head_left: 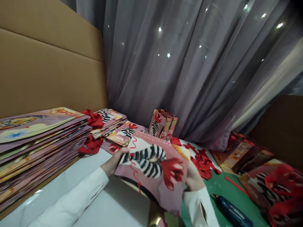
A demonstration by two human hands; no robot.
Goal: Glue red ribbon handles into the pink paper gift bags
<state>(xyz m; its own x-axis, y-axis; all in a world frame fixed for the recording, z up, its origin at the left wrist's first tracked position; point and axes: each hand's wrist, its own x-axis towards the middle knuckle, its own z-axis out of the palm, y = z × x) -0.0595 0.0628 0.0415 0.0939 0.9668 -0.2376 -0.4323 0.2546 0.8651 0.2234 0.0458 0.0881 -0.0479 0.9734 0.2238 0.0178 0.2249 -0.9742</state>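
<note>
A pink paper gift bag (153, 167) with black-and-white stripes, a red flower and red lettering is held tilted above the table, between both hands. My left hand (115, 162) grips its left edge, the fingers partly behind it. On the opposite side, my right hand (194, 176) is closed around the right edge, its fingers mostly hidden by the bag. Below the bag, a shiny gold-coloured item (156, 217) shows only in part. Close to my right sleeve, a dark blue tool (233, 209) with a copper-coloured tip lies on a green mat (214, 189).
A tall stack of flat printed bags (42, 157) fills the left side, beside a cardboard wall (52, 69). Red ribbons (203, 162) lie at the back right. Several bags (163, 124) stand before the grey curtain (151, 63). More bags (243, 151) crowd the right.
</note>
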